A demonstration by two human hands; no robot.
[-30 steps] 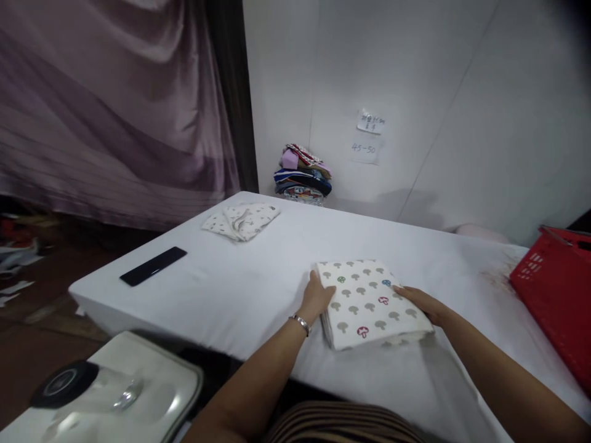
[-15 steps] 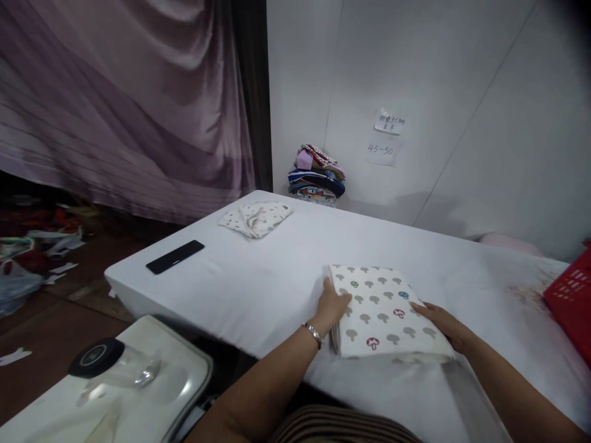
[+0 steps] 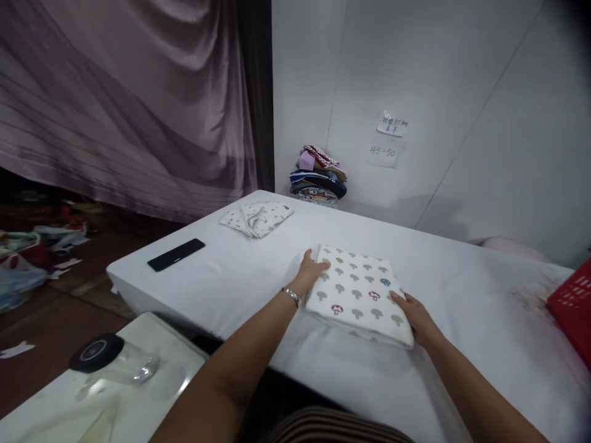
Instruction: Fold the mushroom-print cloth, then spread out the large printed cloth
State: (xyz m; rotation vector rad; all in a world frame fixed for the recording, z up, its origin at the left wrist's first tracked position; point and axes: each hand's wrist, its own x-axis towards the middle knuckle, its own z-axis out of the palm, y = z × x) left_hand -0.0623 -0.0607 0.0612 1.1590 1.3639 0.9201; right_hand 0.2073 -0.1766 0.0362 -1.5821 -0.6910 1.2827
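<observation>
A folded white cloth [image 3: 357,294] printed with grey, red, blue and green mushrooms lies at the near part of the white table [image 3: 258,280]. My left hand [image 3: 312,271], with a silver bracelet at the wrist, grips the cloth's left edge, thumb on top. On the opposite edge my right hand [image 3: 415,317] does the same, its lower fingers hidden. Farther back at the left is another white cloth [image 3: 257,218] with a small dark print, loosely folded and out of my hands' reach of contact.
A black phone [image 3: 176,255] lies near the table's left edge. A stack of folded fabrics [image 3: 318,175] stands by the wall. At the right is a red basket [image 3: 572,311]. A clear jar with a black lid [image 3: 98,353] rests on a lower white surface at left.
Both hands have moved the mushroom cloth left and slightly away from me, and it has turned a little clockwise. The other cloth and the phone stay put.
</observation>
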